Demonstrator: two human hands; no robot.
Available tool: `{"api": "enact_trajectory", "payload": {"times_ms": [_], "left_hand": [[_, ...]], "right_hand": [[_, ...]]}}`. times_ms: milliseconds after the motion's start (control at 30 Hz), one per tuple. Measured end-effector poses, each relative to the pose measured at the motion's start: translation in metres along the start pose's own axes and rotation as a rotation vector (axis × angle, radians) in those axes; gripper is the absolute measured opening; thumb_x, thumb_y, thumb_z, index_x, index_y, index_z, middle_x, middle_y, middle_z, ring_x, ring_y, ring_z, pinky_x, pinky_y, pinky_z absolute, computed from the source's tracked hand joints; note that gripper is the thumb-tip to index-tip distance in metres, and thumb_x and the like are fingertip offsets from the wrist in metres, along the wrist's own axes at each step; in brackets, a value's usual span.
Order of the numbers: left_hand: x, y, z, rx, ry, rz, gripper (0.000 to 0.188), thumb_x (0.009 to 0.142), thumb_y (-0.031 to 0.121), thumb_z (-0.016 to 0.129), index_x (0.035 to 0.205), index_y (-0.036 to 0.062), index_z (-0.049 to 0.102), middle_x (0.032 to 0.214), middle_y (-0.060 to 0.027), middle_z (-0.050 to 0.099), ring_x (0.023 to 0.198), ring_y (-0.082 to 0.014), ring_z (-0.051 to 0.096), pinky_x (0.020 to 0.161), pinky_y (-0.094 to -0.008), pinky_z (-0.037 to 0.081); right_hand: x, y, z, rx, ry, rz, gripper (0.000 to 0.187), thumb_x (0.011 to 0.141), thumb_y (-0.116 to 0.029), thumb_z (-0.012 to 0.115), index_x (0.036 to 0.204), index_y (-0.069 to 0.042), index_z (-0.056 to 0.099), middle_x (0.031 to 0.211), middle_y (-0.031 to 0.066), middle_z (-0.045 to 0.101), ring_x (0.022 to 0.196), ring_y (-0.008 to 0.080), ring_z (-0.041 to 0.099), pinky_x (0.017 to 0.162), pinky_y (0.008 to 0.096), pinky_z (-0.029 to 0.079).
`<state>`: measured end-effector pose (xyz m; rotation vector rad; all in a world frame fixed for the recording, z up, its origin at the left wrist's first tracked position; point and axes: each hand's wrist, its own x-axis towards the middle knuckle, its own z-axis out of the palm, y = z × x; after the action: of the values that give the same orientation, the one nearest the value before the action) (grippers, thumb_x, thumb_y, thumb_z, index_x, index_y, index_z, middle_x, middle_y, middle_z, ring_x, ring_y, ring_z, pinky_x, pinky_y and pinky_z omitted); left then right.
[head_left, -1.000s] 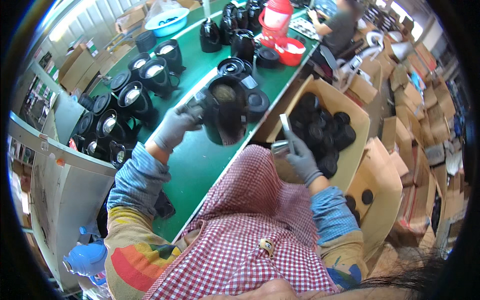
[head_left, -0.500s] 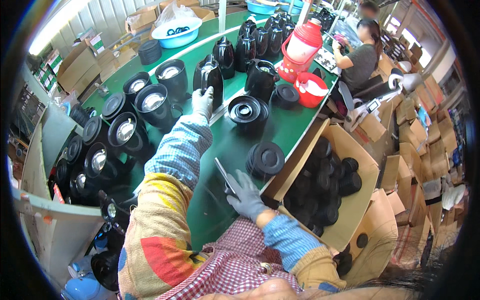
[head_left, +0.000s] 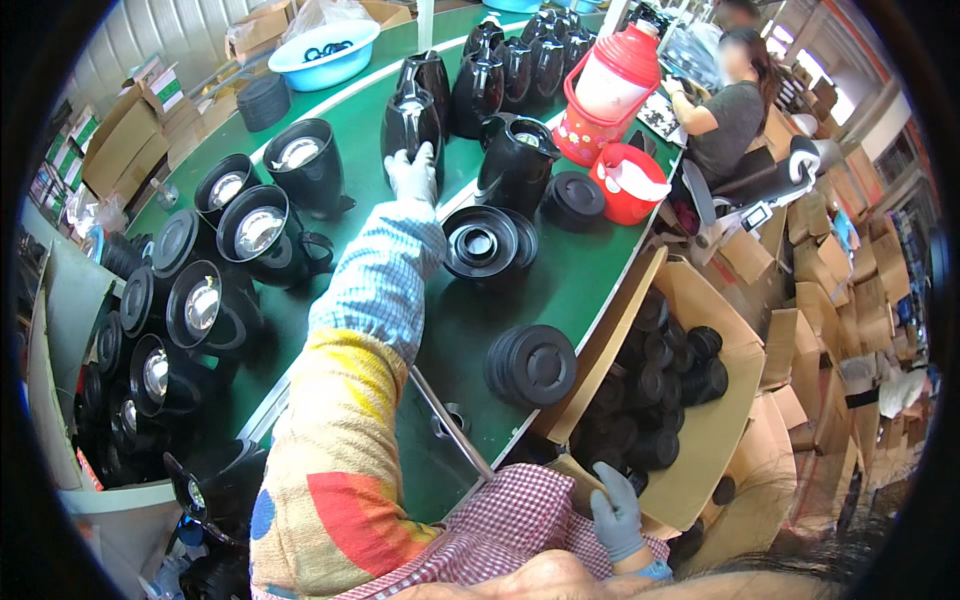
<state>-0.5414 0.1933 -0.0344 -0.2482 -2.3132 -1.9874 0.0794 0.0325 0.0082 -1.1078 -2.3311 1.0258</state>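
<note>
a glossy black jug (head_left: 408,125) stands on the green table (head_left: 580,285), close to other black jugs (head_left: 477,95); our gloved left hand (head_left: 413,175) is at its near side, though we cannot tell whether the fingers grip it; nearer us are a stack of black lids (head_left: 533,367) and a metal rod (head_left: 450,425); our gloved right hand (head_left: 617,515), loosely curled, is by the cardboard box (head_left: 718,430), its grip unclear to us
</note>
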Motion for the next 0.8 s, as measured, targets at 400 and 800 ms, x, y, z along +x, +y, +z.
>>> {"api": "enact_trajectory", "payload": {"times_ms": [400, 800], "left_hand": [[0.040, 0.098, -0.137, 1.107, 0.084, 0.864, 0.059, 0.073, 0.035, 0.079, 0.123, 0.0094, 0.061, 0.132, -0.0126, 0.055, 0.128, -0.0314, 0.050, 0.111, -0.0504, 0.030], [0.052, 0.149, -0.211, 1.285, -0.338, 0.535, 0.041, 0.088, 0.011, 0.061, 0.129, 0.0133, 0.065, 0.136, -0.0154, 0.060, 0.127, -0.0349, 0.057, 0.106, -0.0522, 0.044]], "right_hand": [[-0.069, 0.070, -0.025, -0.004, 0.061, 0.300, 0.038, 0.092, -0.003, 0.059, 0.129, 0.006, 0.063, 0.128, 0.0183, 0.065, 0.119, 0.0276, 0.061, 0.106, 0.0376, 0.045], [-0.117, 0.060, -0.056, 0.027, 0.144, 0.330, 0.037, 0.092, -0.014, 0.062, 0.125, 0.002, 0.066, 0.124, 0.0205, 0.068, 0.116, 0.0329, 0.063, 0.102, 0.0401, 0.048]]}}
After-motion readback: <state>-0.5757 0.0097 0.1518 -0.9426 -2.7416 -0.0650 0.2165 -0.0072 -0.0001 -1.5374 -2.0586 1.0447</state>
